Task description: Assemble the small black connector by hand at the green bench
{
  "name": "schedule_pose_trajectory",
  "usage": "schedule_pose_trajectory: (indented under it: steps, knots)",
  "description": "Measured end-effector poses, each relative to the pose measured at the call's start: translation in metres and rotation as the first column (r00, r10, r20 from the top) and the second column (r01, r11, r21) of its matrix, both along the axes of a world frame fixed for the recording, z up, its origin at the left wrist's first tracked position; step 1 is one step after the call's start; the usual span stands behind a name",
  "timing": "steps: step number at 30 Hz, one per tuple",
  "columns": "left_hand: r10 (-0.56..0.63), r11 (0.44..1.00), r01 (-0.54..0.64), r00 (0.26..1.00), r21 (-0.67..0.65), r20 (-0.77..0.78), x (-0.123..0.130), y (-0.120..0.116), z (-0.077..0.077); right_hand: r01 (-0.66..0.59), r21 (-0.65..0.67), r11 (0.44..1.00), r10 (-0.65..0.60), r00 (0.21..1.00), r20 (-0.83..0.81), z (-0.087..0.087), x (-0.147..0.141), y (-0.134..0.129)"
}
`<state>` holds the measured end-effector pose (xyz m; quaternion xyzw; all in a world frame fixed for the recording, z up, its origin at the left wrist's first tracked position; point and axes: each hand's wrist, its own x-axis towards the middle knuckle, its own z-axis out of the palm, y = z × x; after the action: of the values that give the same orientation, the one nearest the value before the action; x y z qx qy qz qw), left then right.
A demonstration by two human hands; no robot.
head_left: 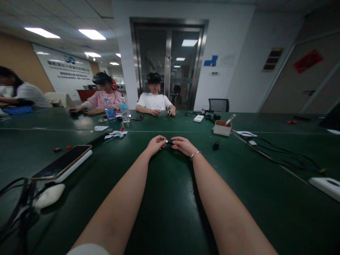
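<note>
Over the green table [170,187], both my hands meet around a small black piece with a shiny silver end [169,142], too small to name for certain. My left hand [156,145] is closed, its fingertips pinching at the silver end. From the other side, my right hand [183,146], with a silver bracelet [196,155] at the wrist, pinches the black end between thumb and fingers. To the right of my right hand, a small black object [216,144] stands on the table.
At left lie a phone [63,162] on a white slab, a white mouse-shaped object [50,196] and black cables [25,209]. A small box [222,128] and more cables [281,150] are at right. Water bottles [124,110] stand far left of centre; several people sit across and leftward.
</note>
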<state>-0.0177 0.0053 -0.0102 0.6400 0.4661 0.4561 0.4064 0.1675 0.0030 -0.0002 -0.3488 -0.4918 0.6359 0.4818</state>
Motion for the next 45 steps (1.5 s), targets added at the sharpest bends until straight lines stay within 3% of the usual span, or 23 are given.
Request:
schedule_pose_trajectory:
  steps: [9, 21, 45]
  knots:
    - [0.042, 0.999, -0.043, 0.999, -0.019, -0.016, 0.0, -0.0001, 0.0003, -0.006, 0.01, 1.0, 0.006, 1.0, -0.007, 0.0, 0.0, -0.0002]
    - [0.006, 1.0, -0.006, 1.0, 0.016, -0.021, -0.0012, 0.0001, -0.0006, -0.017, 0.011, 1.0, 0.017, 1.0, 0.001, -0.0003, 0.0008, 0.0005]
    - [0.025, 0.999, -0.026, 0.999, -0.035, -0.034, -0.0003, 0.0006, 0.0004, -0.004, 0.004, 1.0, 0.004, 1.0, 0.0, -0.0008, -0.0001, 0.0012]
